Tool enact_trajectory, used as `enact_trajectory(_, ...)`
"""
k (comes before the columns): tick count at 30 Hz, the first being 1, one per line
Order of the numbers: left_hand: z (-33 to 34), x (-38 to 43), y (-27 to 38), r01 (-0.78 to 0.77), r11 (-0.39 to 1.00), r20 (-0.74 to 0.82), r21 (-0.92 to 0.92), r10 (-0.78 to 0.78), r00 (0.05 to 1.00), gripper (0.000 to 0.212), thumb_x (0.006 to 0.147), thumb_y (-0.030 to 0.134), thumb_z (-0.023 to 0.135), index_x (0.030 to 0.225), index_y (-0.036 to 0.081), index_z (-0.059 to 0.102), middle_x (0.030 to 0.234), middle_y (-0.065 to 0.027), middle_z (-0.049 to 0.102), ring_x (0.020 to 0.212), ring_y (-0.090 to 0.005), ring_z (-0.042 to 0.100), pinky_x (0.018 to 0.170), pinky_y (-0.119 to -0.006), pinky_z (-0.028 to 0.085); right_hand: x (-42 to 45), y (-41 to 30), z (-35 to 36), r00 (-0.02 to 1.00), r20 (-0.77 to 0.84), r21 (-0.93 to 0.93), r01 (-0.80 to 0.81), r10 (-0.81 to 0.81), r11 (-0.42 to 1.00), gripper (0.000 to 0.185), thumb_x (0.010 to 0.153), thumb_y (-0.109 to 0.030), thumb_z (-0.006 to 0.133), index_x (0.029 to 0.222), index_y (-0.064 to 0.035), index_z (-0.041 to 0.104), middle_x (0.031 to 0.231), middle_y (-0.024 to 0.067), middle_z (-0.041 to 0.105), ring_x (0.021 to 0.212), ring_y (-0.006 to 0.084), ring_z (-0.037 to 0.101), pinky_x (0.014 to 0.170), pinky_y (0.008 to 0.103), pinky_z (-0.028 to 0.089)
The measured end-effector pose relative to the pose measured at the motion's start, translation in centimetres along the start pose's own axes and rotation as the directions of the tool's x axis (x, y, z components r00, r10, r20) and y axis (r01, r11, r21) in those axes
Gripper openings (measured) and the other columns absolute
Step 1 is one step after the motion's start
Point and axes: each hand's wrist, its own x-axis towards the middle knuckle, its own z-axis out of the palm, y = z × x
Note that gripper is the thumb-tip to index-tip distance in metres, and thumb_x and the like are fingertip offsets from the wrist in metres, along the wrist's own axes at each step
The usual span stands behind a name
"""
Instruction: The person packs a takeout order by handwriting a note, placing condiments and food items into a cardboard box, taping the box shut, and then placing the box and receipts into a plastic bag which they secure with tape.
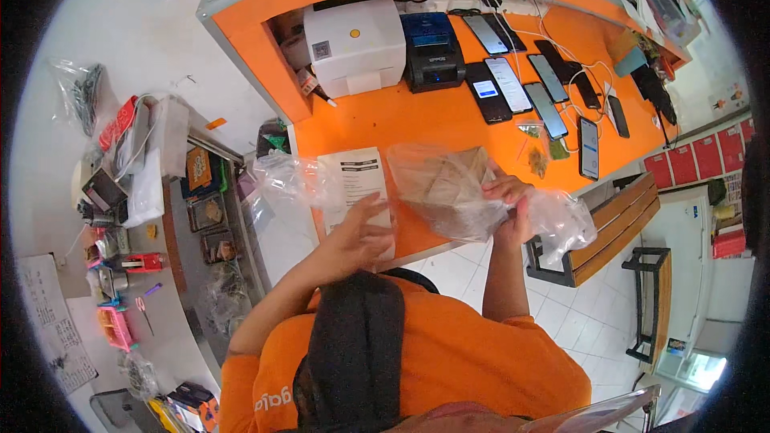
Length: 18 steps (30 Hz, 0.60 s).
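My right hand point(512, 207) pinches the gathered neck of a clear plastic bag point(415, 171), which holds a brownish paper-wrapped package point(466, 177) at the orange counter's front edge. The bag's loose plastic end spreads out to the right of the hand. My left hand point(364, 231) is over the lower part of a white printed paper point(360, 177), fingers apart and somewhat blurred; whether it touches the paper is unclear. Another crumpled clear plastic bag point(295, 177) lies at the paper's left side.
Several smartphones point(508, 84) with white cables lie on the orange counter point(373, 123). Behind are a white label printer point(356, 42) and a small black printer point(434, 54). Small bags point(537, 159) lie near the phones. A wooden bench point(613, 228) stands right, a cluttered grey counter point(171, 313) left.
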Motion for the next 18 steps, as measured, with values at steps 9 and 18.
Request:
enact_trajectory(9,3.3,4.6,2.1,-0.297,0.736,0.004,0.609,0.372,0.928,0.104,0.066,0.032,0.077,0.140,0.004,0.009,0.144,-0.0251,0.006,0.133,-0.0384,0.014,0.107,-0.046,0.021,2.0,-5.8,3.5,0.934,0.226,-0.445,-0.153,0.276,0.882,0.022,0.083,-0.029,0.050,0.081,-0.0072,0.051,0.073,0.0154,0.059,0.074,0.0303,0.057,0.095,0.0537,0.032)
enact_trajectory(18,6.5,7.5,-4.4,-0.248,0.883,-0.067,0.398,0.297,0.952,0.070,0.074,0.028,0.064,0.132,0.006,0.031,0.137,-0.0210,0.027,0.128,-0.0366,0.026,0.103,-0.045,0.026,1.5,-6.6,7.3,0.750,0.558,-0.797,0.367,0.354,0.479,0.042,0.062,-0.010,0.067,0.101,-0.0050,0.053,0.122,0.0168,0.046,0.113,0.0361,0.043,0.100,0.0454,0.032)
